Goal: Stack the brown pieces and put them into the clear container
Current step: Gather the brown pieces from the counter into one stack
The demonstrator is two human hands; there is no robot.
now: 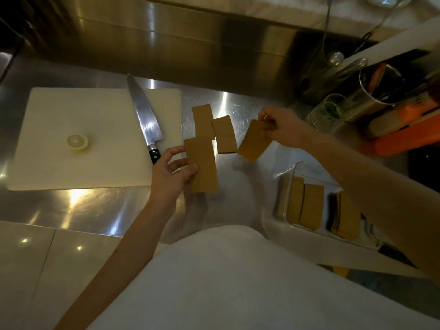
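My left hand [170, 177] grips a long brown piece [202, 164] by its left edge, just above the steel counter. My right hand [283, 126] pinches the top end of another brown piece [254, 140], which hangs tilted over the counter. Two more brown pieces lie flat between the hands: a long one [202, 121] and a shorter one [224, 134] partly overlapping it. The clear container [297, 170] stands at the right under my right forearm, with stacks of brown pieces [306, 206] inside.
A white cutting board [83, 115] lies at the left with a lemon half [77, 141] and a large knife [145, 117] on it. At the back right stand a glass [327, 113], a metal canister [378, 89] and orange items [409, 136].
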